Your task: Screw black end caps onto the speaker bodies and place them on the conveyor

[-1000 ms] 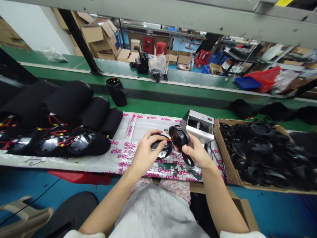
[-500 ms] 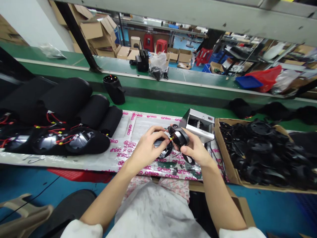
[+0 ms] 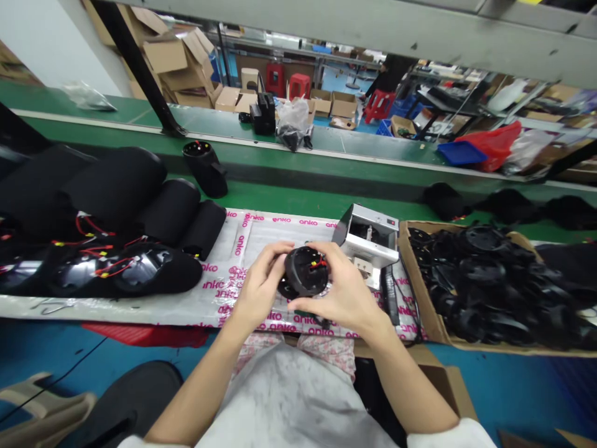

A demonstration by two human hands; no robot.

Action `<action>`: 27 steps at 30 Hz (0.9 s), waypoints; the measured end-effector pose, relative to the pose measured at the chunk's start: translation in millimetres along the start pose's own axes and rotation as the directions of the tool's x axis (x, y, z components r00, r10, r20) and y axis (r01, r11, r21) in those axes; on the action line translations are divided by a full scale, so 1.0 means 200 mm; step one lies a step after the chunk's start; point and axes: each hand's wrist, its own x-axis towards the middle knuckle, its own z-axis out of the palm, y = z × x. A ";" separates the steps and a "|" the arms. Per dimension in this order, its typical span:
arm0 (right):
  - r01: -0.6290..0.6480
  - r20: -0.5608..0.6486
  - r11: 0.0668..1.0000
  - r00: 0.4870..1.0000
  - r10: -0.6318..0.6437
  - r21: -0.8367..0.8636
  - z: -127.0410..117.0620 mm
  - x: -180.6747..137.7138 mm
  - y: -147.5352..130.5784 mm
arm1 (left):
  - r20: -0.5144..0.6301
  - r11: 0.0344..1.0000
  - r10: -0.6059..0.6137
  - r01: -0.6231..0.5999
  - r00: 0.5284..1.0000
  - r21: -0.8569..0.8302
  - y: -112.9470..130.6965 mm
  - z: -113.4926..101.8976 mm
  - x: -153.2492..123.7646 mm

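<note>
Black round part (image 3: 305,279) with red and yellow wires sits between both hands, above the near edge of the printed plastic sheet (image 3: 242,239) — left hand (image 3: 257,292) cups its left side, right hand (image 3: 342,292) wraps fingers over the right. Open sheet to the left; metal box (image 3: 370,239) just behind, cardboard box (image 3: 422,298) of black plastic parts close on the right — padded black rolls (image 3: 172,208) well left.
</note>
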 end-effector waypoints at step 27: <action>-0.172 -0.171 0.567 0.849 0.500 0.805 0.36 -0.15 0.18 | -0.111 0.998 0.025 -0.032 0.993 -0.057 -0.16 0.17 -0.04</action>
